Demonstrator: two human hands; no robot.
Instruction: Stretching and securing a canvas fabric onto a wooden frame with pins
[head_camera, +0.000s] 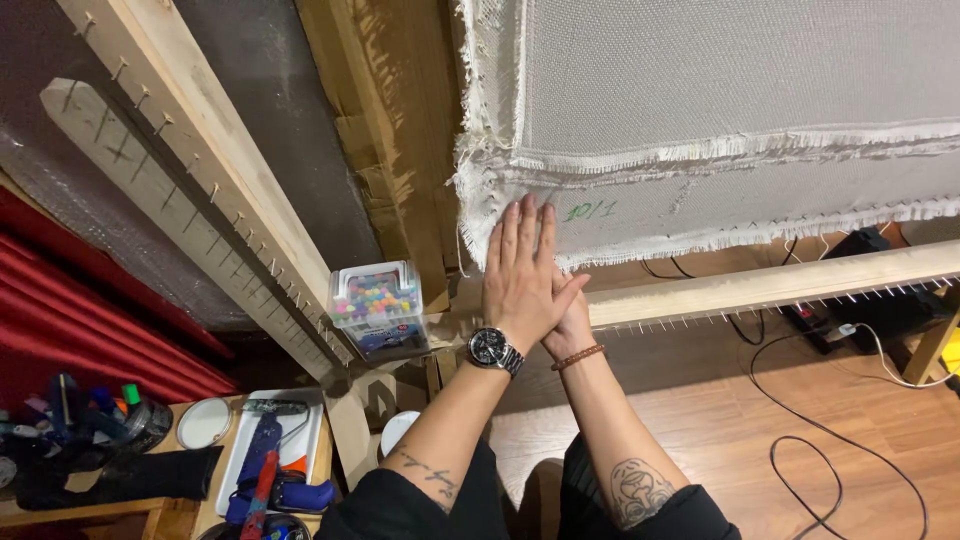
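Observation:
My left hand, with a metal wristwatch, lies flat with fingers together against the lower left corner of a white woven cloth stretched on a wooden frame. My right hand, with a brown bead bracelet, sits under the left hand and is mostly hidden by it; it presses at the frame's lower rail. Neither hand holds a tool. The cloth's frayed edge hangs over the rail's row of small nails.
A clear box of coloured markers sits on the frame just left of my hands. Nailed wooden slats lean at the left. A side table holds a blue tufting gun, a round lid and pens. Black cables lie on the wood floor.

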